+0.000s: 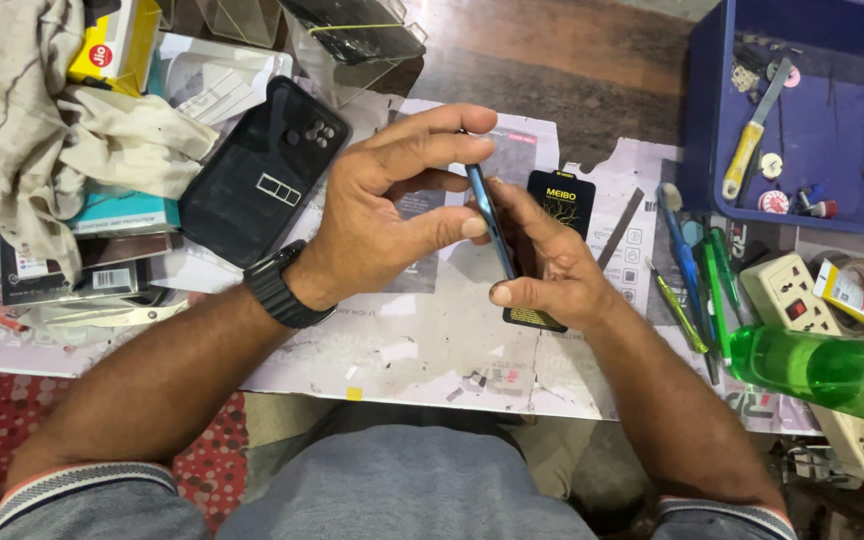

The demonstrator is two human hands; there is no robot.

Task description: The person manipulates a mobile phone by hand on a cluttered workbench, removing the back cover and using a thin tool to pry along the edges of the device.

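Note:
A thin blue smartphone [489,212] stands on its edge above the middle of the table, seen edge-on. My left hand [392,205] grips it from the left, fingers curled over its top edge and thumb pressed against its face; a black watch sits on that wrist. My right hand [547,262] holds it from the right and below, fingers behind the phone. Under my right hand lies a flat black packet [564,196] with a yellow pattern. A black phone case [262,172] lies face down to the left of my left hand.
Crumpled beige cloth [42,120] and boxes are piled at the left. A blue bin [832,120] with small tools stands at the back right. Screwdrivers and a brush [692,270], a white power strip [822,340] and a green bottle [832,370] lie at the right.

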